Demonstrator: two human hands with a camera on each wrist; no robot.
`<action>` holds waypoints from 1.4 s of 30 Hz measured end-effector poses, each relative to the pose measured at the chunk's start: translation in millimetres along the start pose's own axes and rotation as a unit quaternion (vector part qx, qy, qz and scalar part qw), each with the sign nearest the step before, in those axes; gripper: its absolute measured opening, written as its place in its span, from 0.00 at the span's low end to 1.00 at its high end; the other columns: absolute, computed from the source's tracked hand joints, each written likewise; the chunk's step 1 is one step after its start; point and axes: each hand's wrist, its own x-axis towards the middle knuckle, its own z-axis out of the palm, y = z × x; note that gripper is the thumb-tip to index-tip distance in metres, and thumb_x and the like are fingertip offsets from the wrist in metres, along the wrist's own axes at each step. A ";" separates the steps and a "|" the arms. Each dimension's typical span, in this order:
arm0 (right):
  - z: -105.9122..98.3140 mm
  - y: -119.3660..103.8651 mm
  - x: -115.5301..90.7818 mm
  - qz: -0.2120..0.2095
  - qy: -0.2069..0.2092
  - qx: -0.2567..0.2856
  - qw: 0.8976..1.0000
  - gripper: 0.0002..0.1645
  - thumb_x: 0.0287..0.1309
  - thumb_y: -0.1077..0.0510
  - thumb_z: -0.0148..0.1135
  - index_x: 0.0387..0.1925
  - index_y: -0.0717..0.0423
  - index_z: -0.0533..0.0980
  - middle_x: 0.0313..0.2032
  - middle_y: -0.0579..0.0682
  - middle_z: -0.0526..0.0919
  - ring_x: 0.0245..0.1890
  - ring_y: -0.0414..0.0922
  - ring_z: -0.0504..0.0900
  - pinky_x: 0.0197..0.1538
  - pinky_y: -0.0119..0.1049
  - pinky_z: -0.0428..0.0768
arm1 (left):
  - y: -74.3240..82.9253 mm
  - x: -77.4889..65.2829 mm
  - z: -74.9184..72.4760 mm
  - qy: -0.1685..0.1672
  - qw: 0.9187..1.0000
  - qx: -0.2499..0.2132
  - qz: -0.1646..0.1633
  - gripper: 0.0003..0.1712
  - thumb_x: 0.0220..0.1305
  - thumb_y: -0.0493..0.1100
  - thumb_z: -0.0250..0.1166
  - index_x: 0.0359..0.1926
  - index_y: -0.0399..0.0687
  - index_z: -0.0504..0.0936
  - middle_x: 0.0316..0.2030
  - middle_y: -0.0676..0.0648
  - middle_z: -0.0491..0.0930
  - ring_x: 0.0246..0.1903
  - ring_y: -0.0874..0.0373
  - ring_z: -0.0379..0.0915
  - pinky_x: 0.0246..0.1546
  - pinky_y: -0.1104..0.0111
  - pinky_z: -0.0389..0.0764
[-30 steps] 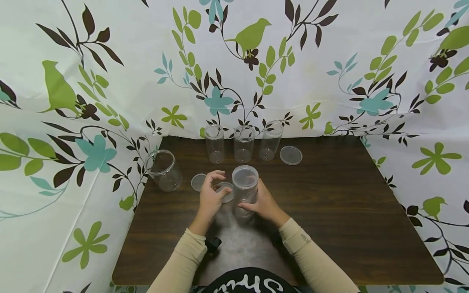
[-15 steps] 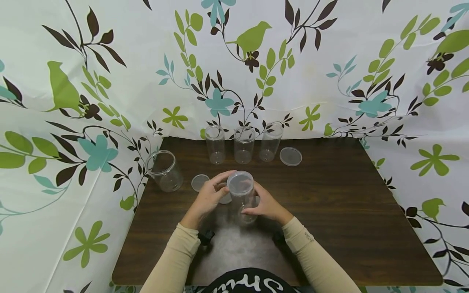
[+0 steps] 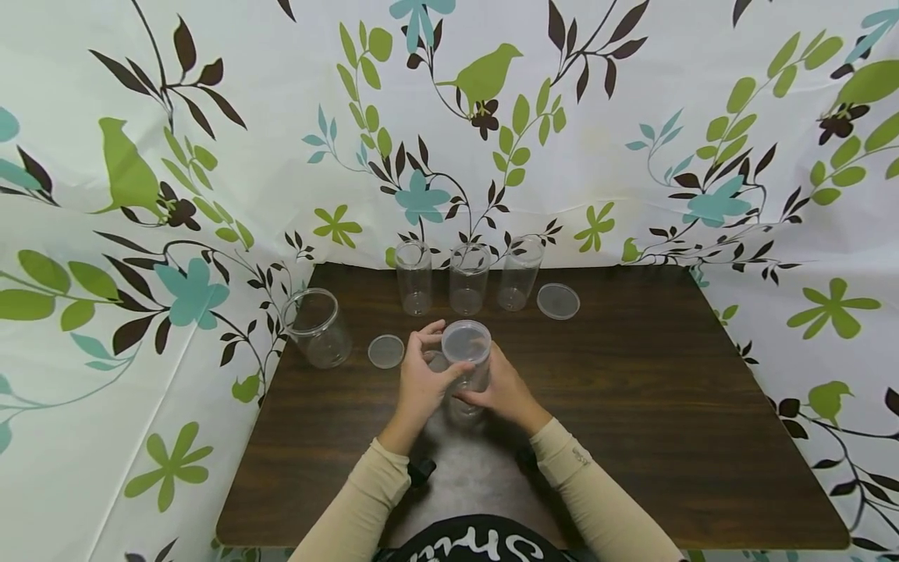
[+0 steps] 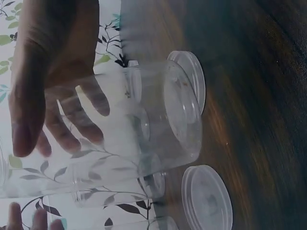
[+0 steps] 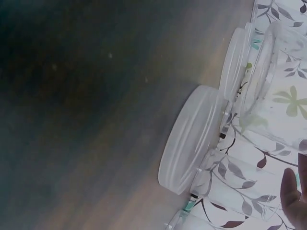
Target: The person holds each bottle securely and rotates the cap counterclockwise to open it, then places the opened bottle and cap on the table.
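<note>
A clear plastic jar (image 3: pixel 479 378) stands upright between my hands, with a translucent lid (image 3: pixel 467 342) on its mouth. My right hand (image 3: pixel 509 392) grips the jar's right side, thumb across the near face. Around the left of its upper end curls my left hand (image 3: pixel 420 384); the thumb lies on the near side just under the lid and the fingers reach behind. Through the clear wall, the left wrist view shows the fingers of the left hand (image 4: pixel 62 86) beyond the jar (image 4: pixel 158 120). Behind the hands, a loose lid (image 3: pixel 437 361) is partly hidden.
Three open clear jars (image 3: pixel 468 279) line the back edge of the brown table (image 3: pixel 632 390). A wider open jar (image 3: pixel 319 332) is at the left edge. One lid (image 3: pixel 386 352) lies left of my hands, another lid (image 3: pixel 558 301) at the back right.
My left hand goes from apart to the lid's far-left side, then its thumb comes round to the near side. The jar shifts slightly left and nearer, then back.
</note>
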 end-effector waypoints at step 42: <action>4.5 -3.0 -0.6 -0.012 0.045 -0.083 0.995 0.55 0.33 0.54 0.89 0.60 0.67 0.67 0.50 0.59 0.79 0.47 0.55 0.81 0.49 0.51 0.80 | -6.4 -1.1 -2.2 -0.007 0.999 -0.013 -0.042 0.35 0.51 0.37 0.81 0.57 0.40 0.72 0.59 0.43 0.74 0.59 0.43 0.67 0.59 0.43 0.63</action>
